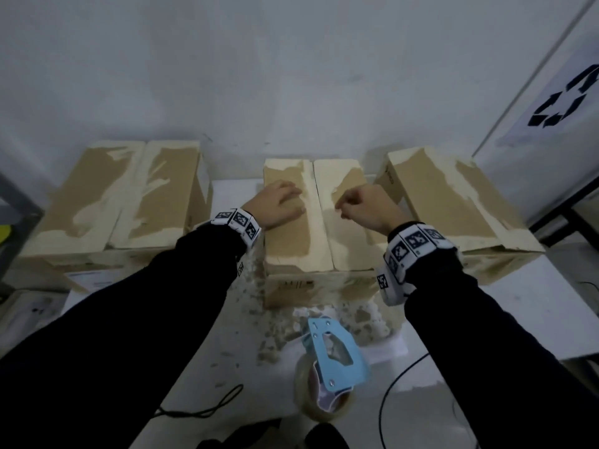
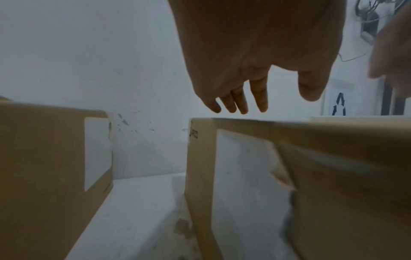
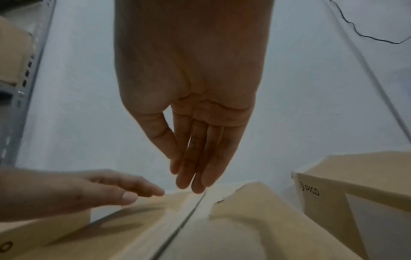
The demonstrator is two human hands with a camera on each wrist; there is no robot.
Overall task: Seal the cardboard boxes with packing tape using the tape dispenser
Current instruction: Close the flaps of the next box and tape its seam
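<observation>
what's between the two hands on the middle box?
The flap seam of the middle box, untaped; left hand and right hand flank it. Head view.

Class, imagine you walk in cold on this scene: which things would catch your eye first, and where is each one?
Three cardboard boxes stand in a row along the wall, their tops scarred pale where old tape tore away. Both hands are on the middle box, the left hand flat on its left flap and the right hand loosely curled over its right flap, either side of the open seam. Nearer the person, a blue tape dispenser lies untouched on the white table.
</observation>
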